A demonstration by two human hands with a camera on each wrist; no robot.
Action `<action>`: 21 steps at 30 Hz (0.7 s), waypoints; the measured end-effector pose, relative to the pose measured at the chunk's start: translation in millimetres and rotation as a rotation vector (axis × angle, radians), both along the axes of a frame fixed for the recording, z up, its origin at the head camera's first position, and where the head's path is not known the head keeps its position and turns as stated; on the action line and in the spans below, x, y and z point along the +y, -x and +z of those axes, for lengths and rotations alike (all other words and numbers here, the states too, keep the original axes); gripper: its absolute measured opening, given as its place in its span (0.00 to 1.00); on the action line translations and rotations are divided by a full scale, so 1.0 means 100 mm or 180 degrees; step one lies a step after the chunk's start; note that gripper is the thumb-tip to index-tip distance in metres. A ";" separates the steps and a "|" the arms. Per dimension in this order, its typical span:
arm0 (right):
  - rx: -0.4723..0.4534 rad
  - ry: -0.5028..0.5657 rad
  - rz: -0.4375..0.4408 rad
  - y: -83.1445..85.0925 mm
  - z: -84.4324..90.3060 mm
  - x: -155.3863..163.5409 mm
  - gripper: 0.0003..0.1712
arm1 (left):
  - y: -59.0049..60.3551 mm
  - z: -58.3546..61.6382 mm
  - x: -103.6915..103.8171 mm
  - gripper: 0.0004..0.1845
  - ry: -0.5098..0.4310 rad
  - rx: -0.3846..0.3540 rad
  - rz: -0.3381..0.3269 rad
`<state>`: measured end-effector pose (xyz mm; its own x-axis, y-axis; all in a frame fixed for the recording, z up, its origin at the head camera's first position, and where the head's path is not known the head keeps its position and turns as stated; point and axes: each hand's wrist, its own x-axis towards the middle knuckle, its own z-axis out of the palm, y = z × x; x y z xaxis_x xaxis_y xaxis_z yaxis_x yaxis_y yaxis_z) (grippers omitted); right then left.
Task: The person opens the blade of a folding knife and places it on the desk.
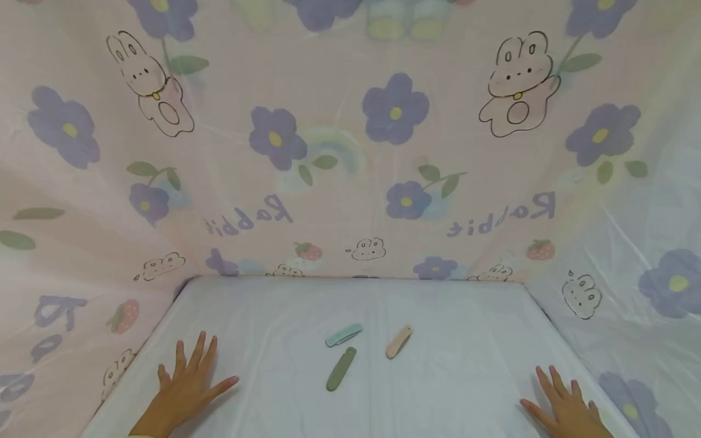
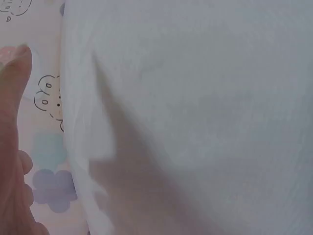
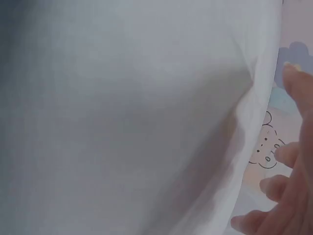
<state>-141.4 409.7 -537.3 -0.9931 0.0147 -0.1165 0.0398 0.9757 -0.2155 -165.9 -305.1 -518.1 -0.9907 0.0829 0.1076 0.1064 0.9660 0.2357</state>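
Three slim, round-ended things shaped like folded pocket knives lie in the middle of the white surface in the head view: a light blue one, a beige one and an olive green one. Left of them, my left hand is held with its fingers spread and grips nothing. Far to their right is my right hand, fingers also apart and holding nothing. Each wrist view shows part of its hand beside the white cover, with a shadow on the cloth; the three things are outside both wrist views.
A white-covered table spans the front. Pinkish sheets with rabbits and purple flowers rise as a back wall, a left side and a right side, close along the table's edges.
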 end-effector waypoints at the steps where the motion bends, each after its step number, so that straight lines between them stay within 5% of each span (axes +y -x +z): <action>1: 0.0027 0.0014 0.0015 0.00 0.01 -0.01 0.53 | 0.00 0.01 0.01 0.53 0.0006 0.0023 -0.0015; 10: 0.0487 -0.0034 0.0301 0.05 0.13 -0.26 0.47 | -0.03 0.14 0.23 0.51 -0.0062 0.0115 -0.0107; 21: 0.0520 0.0384 0.0482 0.05 0.19 -0.74 0.40 | -0.11 0.17 0.56 0.45 -0.0462 0.0193 -0.0401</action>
